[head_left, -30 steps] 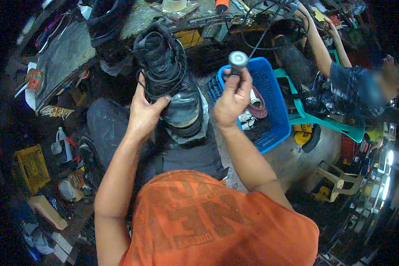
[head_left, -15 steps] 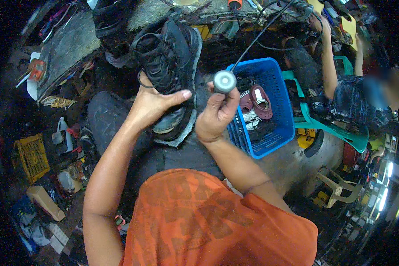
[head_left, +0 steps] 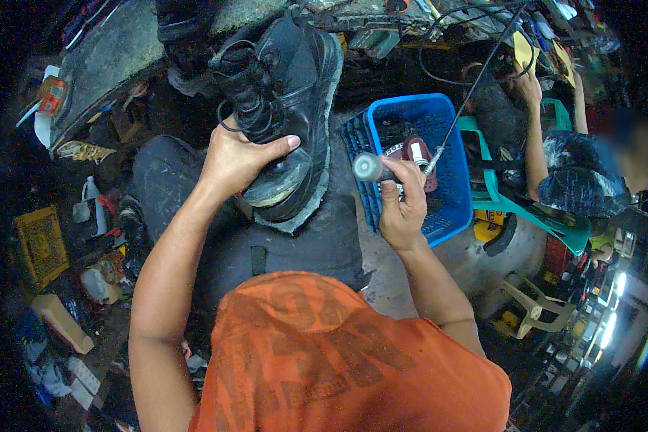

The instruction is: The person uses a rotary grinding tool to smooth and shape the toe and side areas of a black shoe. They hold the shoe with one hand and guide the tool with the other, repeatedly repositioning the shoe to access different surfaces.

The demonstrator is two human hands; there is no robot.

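A black lace-up shoe (head_left: 295, 101) stands over my lap with its toe toward me. A rough, pale fringe runs along its sole edge. My left hand (head_left: 239, 160) grips it from the left, thumb across the front of the toe area and fingers hidden behind the laces. My right hand (head_left: 403, 205) is closed around a handheld rotary tool (head_left: 368, 167) with a round grey end, which faces left toward the shoe but stays apart from it. From the tool's other end a dark cable (head_left: 475, 90) rises to the upper right.
A blue plastic basket (head_left: 462, 194) with maroon footwear stands right of my knees, partly behind my right hand. Beyond, a person (head_left: 583, 162) near a green chair (head_left: 547, 216) holds yellow pieces (head_left: 523, 52). A worn bench (head_left: 122, 65) crosses the far left.
My right hand has moved right and slightly down with the tool, away from the shoe. The tool's round end has turned more to the left. The shoe has shifted slightly right.
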